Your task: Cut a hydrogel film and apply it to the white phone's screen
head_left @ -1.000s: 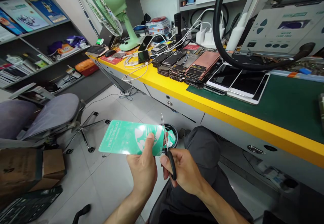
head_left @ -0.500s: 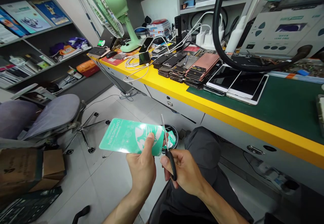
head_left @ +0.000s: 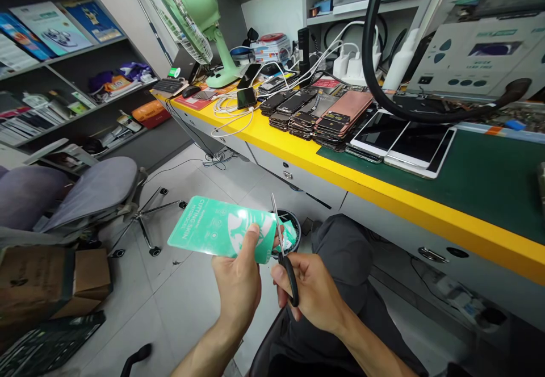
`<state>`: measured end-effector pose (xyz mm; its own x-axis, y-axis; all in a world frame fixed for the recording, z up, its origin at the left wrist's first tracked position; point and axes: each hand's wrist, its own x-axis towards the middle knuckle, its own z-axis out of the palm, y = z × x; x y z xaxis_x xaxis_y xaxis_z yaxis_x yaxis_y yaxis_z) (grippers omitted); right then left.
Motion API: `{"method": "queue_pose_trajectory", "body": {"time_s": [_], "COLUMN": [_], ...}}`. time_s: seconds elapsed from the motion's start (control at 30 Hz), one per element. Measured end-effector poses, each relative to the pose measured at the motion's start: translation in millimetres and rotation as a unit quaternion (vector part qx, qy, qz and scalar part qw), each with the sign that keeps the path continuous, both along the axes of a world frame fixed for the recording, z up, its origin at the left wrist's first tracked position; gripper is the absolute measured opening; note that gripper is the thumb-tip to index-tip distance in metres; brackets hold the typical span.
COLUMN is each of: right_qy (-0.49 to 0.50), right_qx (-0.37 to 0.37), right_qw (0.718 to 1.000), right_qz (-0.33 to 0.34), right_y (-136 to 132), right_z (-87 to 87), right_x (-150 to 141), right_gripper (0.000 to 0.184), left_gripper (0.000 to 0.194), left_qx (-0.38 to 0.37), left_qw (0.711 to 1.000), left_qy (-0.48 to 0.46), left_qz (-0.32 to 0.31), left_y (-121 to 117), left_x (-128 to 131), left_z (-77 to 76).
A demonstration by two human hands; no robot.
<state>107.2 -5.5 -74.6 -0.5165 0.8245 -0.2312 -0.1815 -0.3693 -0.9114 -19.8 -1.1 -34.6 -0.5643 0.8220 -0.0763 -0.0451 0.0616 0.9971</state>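
My left hand (head_left: 236, 286) pinches a mint-green sheet printed "Cutting Skin Hydrogel" (head_left: 217, 229) between thumb and fingers, near its right end. My right hand (head_left: 309, 289) is shut on the black finger loops of a pair of scissors (head_left: 286, 266). Their thin steel blades stand upright at the sheet's right edge, and the lower part is hidden behind the sheet and my left thumb. Just beyond that edge is a round waste bin (head_left: 287, 235) holding green scraps.
My grey-trousered leg (head_left: 344, 258) lies to the right. A yellow-edged workbench (head_left: 340, 181) with a green mat holds stacked phones, cables and chargers. A swivel chair (head_left: 89, 195) and cardboard boxes (head_left: 42, 280) stand left on the tiled floor.
The whole scene has drifted slightly in view. The sheet and scissors keep nearly the same position, and both hands hold the same grip.
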Motion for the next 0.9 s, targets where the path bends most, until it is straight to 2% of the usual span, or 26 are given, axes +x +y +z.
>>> {"method": "queue_pose_trajectory", "body": {"time_s": [0.37, 0.73, 0.9], "right_qy": [-0.005, 0.000, 0.003], "right_qx": [-0.003, 0.007, 0.016], "right_qw": [1.000, 1.000, 1.000], "right_qz": [0.002, -0.002, 0.003], "right_y": [-1.4, -0.6, -1.5], "right_z": [-0.9, 1.5, -2.8], "right_x": [-2.0, 1.7, 3.7], "right_gripper": [0.054, 0.054, 0.053], "left_gripper": [0.026, 0.023, 0.022], "left_qx": [0.001, 0.007, 0.017], "left_qw": [1.000, 0.997, 0.996], "left_qy": [0.001, -0.074, -0.081], "left_qz": [-0.003, -0.024, -0.035], "left_y": [1.5, 3.4, 4.3], "left_x": [-0.9, -0.1, -2.5], "left_z": [1.1, 8.1, 8.4]}}
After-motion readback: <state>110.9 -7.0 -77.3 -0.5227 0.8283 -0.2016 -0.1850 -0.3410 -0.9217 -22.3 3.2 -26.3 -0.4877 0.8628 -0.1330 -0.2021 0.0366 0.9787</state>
